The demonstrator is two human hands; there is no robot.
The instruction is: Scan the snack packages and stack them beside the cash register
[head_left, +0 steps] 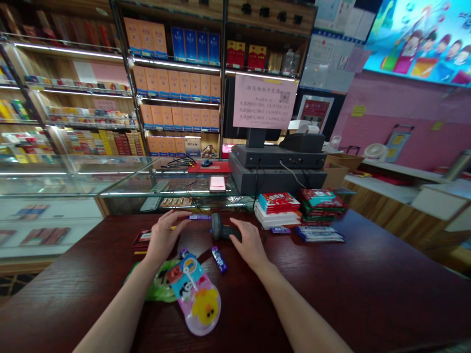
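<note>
My left hand (164, 237) pinches a thin purple candy stick (199, 216) at its left end, holding it just above the dark wooden counter (368, 284). Wrapped around the handle of a black barcode scanner (218, 227), my right hand (250, 242) keeps the scanner's head close to the stick. A second purple candy stick (220, 259) lies loose on the counter between my wrists. Under my left forearm lies a pink plastic pouch (200, 300) with a panda and a yellow duck on it, partly over a green packet (159, 287).
A black cash register (279, 169) with a pink notice (264, 102) stands behind the counter's far edge. Stacks of red and green packets (301, 206) and blue-white wrappers (318, 234) lie right of the scanner. A glass display case (121, 184) sits far left, stocked shelves behind.
</note>
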